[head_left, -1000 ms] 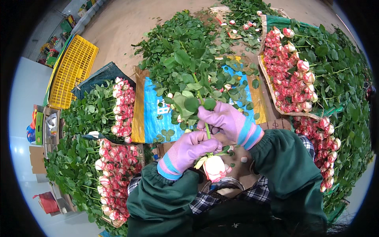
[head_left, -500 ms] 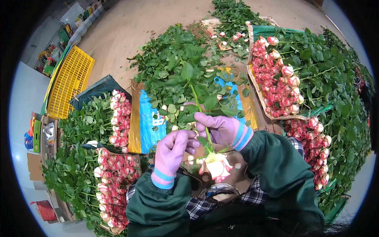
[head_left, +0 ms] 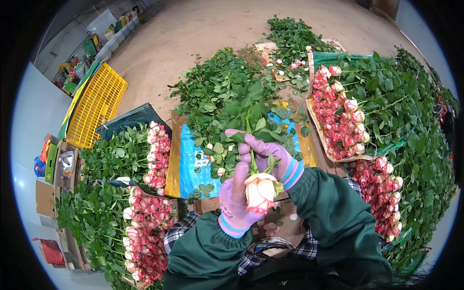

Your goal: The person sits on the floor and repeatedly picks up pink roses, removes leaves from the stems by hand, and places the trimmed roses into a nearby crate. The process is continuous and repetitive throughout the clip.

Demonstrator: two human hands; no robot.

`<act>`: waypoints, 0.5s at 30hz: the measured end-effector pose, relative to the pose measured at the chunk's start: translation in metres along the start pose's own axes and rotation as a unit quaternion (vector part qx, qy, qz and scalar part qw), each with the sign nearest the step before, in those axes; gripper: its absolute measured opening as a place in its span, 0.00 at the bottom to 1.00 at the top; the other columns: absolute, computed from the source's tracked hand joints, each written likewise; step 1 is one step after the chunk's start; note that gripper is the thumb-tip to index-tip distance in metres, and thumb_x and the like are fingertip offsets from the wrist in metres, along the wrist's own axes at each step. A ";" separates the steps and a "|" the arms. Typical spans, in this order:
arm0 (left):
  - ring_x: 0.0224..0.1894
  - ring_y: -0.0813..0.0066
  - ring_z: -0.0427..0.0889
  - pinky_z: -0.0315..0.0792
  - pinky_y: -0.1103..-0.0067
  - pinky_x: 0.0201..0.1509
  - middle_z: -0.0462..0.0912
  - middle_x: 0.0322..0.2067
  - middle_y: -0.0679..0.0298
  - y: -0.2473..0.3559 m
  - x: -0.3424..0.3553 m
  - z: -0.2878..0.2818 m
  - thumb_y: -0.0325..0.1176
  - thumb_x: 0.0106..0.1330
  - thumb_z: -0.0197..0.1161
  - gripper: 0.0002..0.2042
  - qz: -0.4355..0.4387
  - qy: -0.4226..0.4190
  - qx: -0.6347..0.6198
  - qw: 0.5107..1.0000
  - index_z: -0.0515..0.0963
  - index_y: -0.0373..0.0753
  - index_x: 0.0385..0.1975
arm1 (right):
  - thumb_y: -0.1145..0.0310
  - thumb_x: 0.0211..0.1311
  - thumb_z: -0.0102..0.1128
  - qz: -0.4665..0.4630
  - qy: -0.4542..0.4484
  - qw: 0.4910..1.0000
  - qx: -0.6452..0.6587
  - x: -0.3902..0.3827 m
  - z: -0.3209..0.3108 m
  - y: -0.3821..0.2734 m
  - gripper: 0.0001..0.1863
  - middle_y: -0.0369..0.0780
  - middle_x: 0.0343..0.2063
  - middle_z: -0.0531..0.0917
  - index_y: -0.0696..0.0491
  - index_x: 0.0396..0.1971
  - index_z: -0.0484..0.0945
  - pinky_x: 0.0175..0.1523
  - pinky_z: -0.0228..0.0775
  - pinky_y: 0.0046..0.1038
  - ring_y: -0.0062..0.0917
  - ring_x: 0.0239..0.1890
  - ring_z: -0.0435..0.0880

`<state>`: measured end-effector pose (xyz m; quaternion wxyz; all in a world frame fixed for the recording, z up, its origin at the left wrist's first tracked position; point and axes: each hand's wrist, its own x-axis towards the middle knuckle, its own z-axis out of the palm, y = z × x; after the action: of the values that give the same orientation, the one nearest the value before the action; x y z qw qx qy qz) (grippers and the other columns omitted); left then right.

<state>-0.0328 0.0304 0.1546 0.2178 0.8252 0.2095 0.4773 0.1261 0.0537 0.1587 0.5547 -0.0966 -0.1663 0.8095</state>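
A cream rose with pink petal edges hangs head-down in front of me, its leafy stem pointing away. My right hand, in a lilac glove with a striped cuff, is closed round the stem above the bloom. Close against the bloom's left side is my left hand, gloved alike. Its fingers reach up to the stem and are closed on it, partly hidden by the flower and the other hand. Beyond both hands, cut leaves and stems lie heaped over a blue and yellow sheet.
Bundled roses lie at left, nearer left, at right and nearer right. A yellow plastic crate leans at the far left. Another leaf pile lies farther back on the floor. Loose petals are scattered below the rose.
My left hand has moved right and up to the rose's neck, its fingers now on the stem. The bloom has turned and shifted slightly up. The view has shifted a little.
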 end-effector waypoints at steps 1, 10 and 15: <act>0.41 0.65 0.82 0.77 0.72 0.41 0.77 0.49 0.54 0.001 0.007 -0.001 0.35 0.50 0.75 0.39 0.028 0.002 -0.006 1.000 0.61 0.31 0.61 | 0.58 0.70 0.51 0.003 -0.002 1.000 0.010 -0.001 -0.003 0.004 0.28 0.32 0.35 0.78 0.51 0.66 0.59 0.42 0.75 0.23 0.17 0.37 0.78; 0.25 0.62 0.79 0.71 0.70 0.28 0.81 0.27 0.60 0.024 0.014 0.020 0.38 0.54 0.65 0.34 0.118 -0.141 -0.174 0.967 0.63 0.37 0.63 | 0.37 0.63 0.47 -0.030 0.225 0.955 -0.193 -0.029 -0.070 -0.022 0.32 0.36 0.37 0.80 0.47 0.55 0.71 0.32 0.75 0.20 0.17 0.29 0.78; 0.30 0.62 0.78 0.70 0.70 0.32 0.77 0.29 0.60 0.037 -0.049 0.046 0.36 0.55 0.60 0.29 0.111 -0.422 -0.026 0.899 0.66 0.40 0.60 | 0.43 0.65 0.51 0.045 0.132 0.874 -0.465 -0.047 -0.088 -0.034 0.28 0.38 0.30 0.81 0.53 0.50 0.75 0.31 0.73 0.22 0.20 0.27 0.78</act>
<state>-0.0097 -0.0342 0.1209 0.2525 0.9613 -0.0079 0.1103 0.2024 0.0357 0.0884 0.4259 -0.4566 -0.4442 0.6425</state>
